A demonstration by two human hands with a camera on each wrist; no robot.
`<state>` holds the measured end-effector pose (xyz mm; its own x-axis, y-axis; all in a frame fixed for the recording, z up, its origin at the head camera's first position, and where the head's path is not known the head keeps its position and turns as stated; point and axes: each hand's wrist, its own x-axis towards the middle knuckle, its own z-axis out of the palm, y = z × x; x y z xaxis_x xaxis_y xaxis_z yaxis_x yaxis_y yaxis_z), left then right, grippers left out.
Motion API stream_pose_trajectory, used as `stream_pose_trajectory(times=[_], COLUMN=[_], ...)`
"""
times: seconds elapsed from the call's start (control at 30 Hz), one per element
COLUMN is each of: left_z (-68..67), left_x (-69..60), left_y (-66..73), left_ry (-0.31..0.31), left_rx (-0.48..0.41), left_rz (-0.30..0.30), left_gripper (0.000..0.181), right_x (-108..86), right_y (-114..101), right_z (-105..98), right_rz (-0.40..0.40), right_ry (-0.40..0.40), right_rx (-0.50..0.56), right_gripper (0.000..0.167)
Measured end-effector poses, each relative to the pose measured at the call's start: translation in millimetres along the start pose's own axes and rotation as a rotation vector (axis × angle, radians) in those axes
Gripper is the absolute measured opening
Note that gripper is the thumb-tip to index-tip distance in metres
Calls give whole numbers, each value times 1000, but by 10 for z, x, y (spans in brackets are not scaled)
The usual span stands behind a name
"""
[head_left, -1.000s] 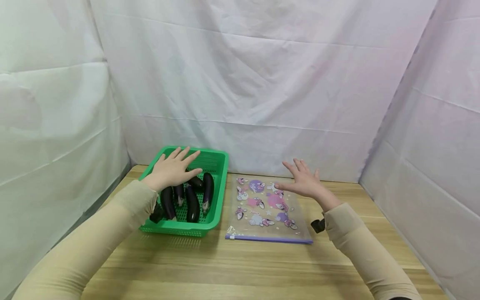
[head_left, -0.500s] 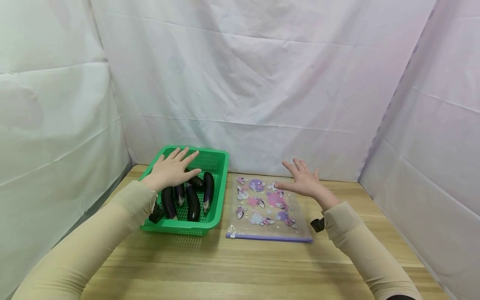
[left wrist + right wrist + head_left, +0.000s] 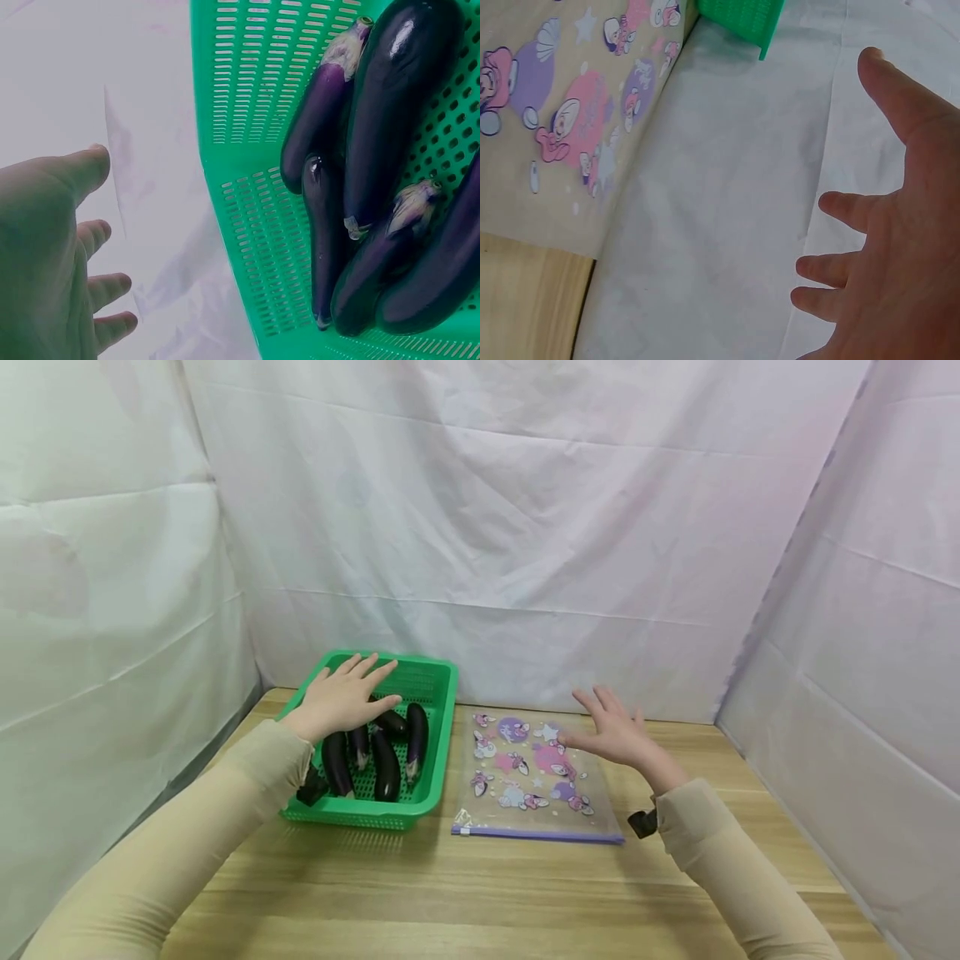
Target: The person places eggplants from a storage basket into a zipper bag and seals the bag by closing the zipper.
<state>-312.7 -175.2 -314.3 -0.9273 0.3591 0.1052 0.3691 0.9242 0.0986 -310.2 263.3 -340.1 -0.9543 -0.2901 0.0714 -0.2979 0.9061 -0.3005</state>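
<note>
Several dark purple eggplants point(image 3: 386, 768) lie in a green perforated basket point(image 3: 442, 727) at the left of the table; the left wrist view shows the eggplants point(image 3: 401, 97) close up. Above the basket my left hand point(image 3: 337, 700) hovers with its fingers spread, holding nothing, and hides part of the eggplants. To the right of the basket lies a flat, clear zip bag point(image 3: 525, 785) with pink and purple cartoon prints and a purple slider strip along its near edge. My right hand point(image 3: 618, 735), fingers spread, hangs above the bag's right side and holds nothing.
The wooden table point(image 3: 480, 902) runs along the front and right of the basket and bag. White cloth walls point(image 3: 525, 527) enclose it at the back and on both sides. A dark wrist camera point(image 3: 642, 823) hangs under the right forearm.
My right hand has shifted slightly to the right and toward me. The left hand, basket and bag stay essentially where they were.
</note>
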Motion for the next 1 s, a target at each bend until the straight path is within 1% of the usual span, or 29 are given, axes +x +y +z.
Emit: stream_pose_trajectory(times=[0.1,0.23,0.33,0.5,0.67,0.83,1.0], left_z=[-3,7,16,2,-28,-36,-23], left_x=[-6,0,15,35,35,38,86], left_y=[8,-1,-13,0,40,61,56], left_ry=[-9,-11,5,41,66,61,58], left_rx=[-7,-19,-16,-2,8,9,31], left_rz=[3,4,7,23,49,54,57], left_gripper=[71,70,71,69,67,66,67], right_x=[-63,-144,-199,-263,-330,-396,-481], right_y=[51,93,115,174,242,310,333], right_z=[50,107,162,290,378,481,540], right_rz=[-1,10,17,9,20,19,52], right_ry=[6,-6,-22,-36,-78,-131,-157], right_rx=[5,35,54,25,67,114,116], right_gripper=[98,94,93,92,90,90,91])
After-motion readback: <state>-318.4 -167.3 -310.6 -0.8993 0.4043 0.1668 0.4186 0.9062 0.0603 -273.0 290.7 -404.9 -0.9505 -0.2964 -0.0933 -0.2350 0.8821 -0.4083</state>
